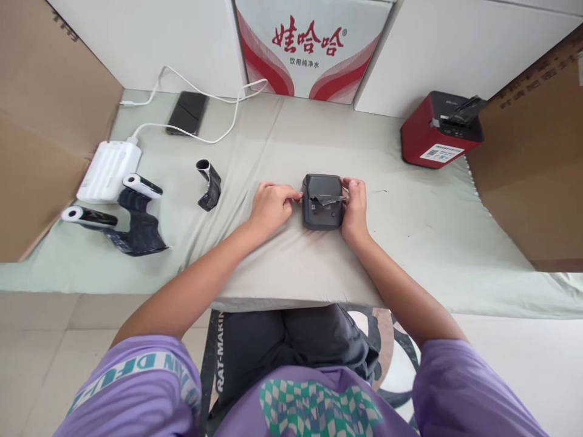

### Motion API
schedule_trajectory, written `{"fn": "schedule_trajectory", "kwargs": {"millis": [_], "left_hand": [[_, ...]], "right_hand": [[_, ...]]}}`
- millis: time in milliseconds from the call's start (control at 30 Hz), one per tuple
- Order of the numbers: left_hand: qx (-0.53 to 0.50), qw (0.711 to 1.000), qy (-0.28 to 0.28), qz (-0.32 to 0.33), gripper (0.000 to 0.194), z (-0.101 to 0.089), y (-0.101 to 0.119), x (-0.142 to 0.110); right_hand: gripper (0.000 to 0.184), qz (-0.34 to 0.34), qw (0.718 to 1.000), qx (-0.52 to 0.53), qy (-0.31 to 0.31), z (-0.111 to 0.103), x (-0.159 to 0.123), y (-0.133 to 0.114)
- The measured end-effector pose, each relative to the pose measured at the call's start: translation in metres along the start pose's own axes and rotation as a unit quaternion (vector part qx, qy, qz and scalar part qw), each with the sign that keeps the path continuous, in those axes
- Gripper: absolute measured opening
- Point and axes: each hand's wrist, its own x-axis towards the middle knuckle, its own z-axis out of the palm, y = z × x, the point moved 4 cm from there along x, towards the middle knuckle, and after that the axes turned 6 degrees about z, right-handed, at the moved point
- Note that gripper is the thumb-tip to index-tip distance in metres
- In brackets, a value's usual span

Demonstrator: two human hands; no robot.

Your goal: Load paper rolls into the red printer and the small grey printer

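Note:
A small black label printer [321, 220] lies on the cloth in front of me, with a torn dark strip of paper [328, 199] sticking out of its slot. My left hand [271, 209] is closed, its fingertips pressed against the printer's left side. On the opposite side my right hand [355, 213] has its fingers curled around the edge, near the end of the strip. Between them the two hands hold the printer on the table. What the hidden fingertips of the right hand touch I cannot make out.
Left lie black paper rolls [143, 186], a curled dark strip [210, 188], a white power bank [109, 170] with a cable, and a phone [187, 113]. A red-and-black printer [421, 133] stands back right. Cardboard boxes [40, 133] flank both sides.

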Motion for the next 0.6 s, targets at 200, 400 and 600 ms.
{"fn": "schedule_trajectory", "kwargs": {"millis": [200,400,600], "left_hand": [[-0.131,0.989,0.037,-0.057,0.045,0.006,-0.013,-0.002],[-0.173,0.976,0.081,-0.105,0.038,0.000,-0.025,0.003],[-0.180,0.975,0.079,-0.102,0.039,0.002,-0.028,0.003]], "right_hand": [[0.048,-0.022,1.000,-0.001,0.005,-0.001,-0.004,-0.004],[0.038,-0.077,0.996,0.007,0.043,-0.014,-0.013,-0.012],[0.040,-0.131,0.988,-0.039,0.067,-0.019,-0.018,-0.018]]}}
